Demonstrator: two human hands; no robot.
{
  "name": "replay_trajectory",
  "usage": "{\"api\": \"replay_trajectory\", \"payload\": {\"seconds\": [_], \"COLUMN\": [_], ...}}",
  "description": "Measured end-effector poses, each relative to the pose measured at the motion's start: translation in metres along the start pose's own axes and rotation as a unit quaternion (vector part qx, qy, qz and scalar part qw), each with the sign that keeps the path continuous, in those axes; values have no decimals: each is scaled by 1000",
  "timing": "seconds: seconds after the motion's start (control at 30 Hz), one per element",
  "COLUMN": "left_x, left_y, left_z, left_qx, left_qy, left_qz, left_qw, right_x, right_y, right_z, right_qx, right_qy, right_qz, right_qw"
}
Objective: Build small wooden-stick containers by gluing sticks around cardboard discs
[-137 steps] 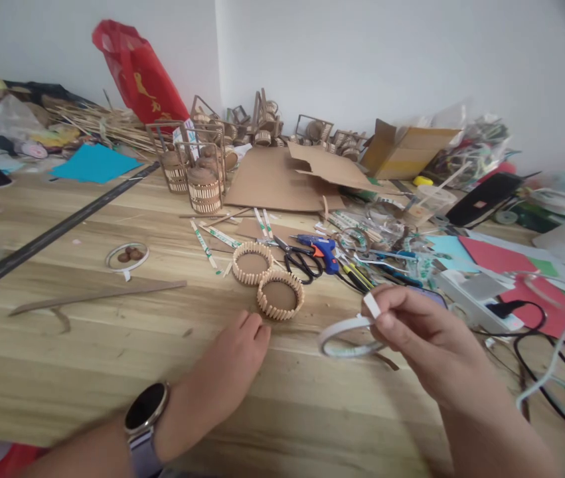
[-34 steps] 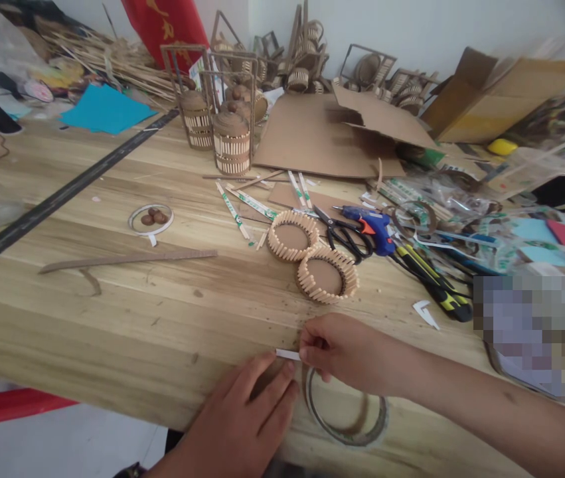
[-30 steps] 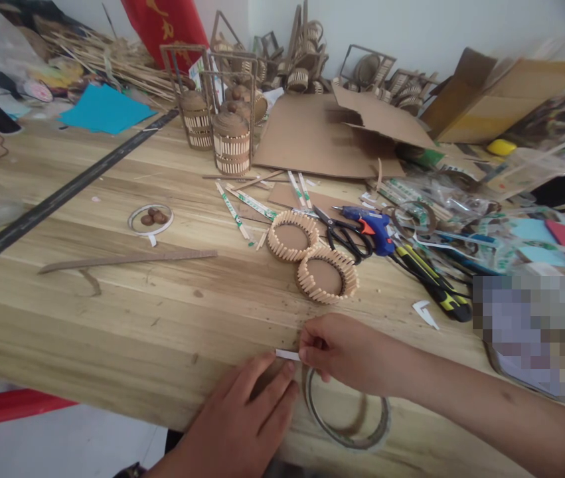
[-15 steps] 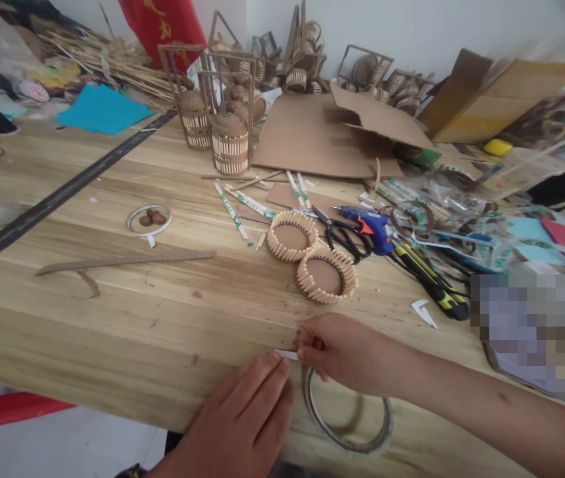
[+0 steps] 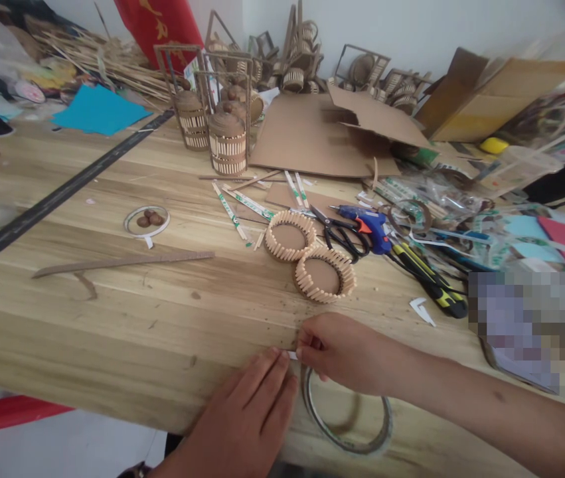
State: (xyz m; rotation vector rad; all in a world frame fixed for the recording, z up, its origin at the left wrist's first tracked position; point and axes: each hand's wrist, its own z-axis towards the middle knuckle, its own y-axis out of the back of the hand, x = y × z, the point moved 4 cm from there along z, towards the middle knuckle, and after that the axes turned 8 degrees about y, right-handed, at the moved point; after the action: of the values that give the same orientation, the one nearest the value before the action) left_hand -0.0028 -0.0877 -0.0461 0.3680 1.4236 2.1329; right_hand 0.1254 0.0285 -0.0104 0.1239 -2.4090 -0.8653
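My left hand [image 5: 247,411] lies flat on the table near its front edge, fingers stretched out. Its fingertips press on one end of a narrow white strip [image 5: 291,356]. The other end is pinched between thumb and fingers of my right hand [image 5: 329,348]; only a short piece shows between the hands. Just under my right hand lies a thin grey ring [image 5: 312,415], like a roll of tape, partly hidden by that hand. Beyond my hands are two round cardboard baskets [image 5: 324,275] walled with short wooden sticks, touching each other.
Scissors [image 5: 344,239], a blue glue gun [image 5: 369,226] and a yellow-black utility knife [image 5: 429,282] lie to the right. Finished small baskets [image 5: 228,143] and cardboard [image 5: 322,133] stand behind. On the left are a white ring [image 5: 162,224] holding brown beads and a brown strip [image 5: 127,263].
My left hand has slid slightly to the right along the strip, so less white shows between the hands. My right hand keeps its pinch in nearly the same place.
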Motion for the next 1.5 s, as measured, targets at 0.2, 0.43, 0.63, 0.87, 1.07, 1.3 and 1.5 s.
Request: {"api": "replay_trajectory", "payload": {"seconds": [0.2,0.43,0.63,0.87,1.07,1.3,1.5], "left_x": [0,-1,-3,-3,0,-2,-4], "left_y": [-3,10,10,11,12,2,-4], "left_z": [1,16,21,25,28,28,32], "left_qx": [5,-12,-12,26,36,81,123], "left_qy": [-8,-7,6,17,27,32,44], "left_qz": [19,25,25,23,2,18,33], "left_qw": [1000,1000,1000,999,999,996,991], "right_x": [-1,-23,-22,-16,-18,-27,-30], "right_y": [-1,-8,-9,-7,0,-2,-1], "right_z": [1,-1,-9,-16,-22,-19,-14], "right_qx": [-13,-4,-24,-46,-74,-68,-51], "right_qy": [2,-5,-16,-36,-42,-9,-29], "right_qz": [6,108,157,161,105,96,124], "right_qw": [1000,994,987,985,991,993,991]}}
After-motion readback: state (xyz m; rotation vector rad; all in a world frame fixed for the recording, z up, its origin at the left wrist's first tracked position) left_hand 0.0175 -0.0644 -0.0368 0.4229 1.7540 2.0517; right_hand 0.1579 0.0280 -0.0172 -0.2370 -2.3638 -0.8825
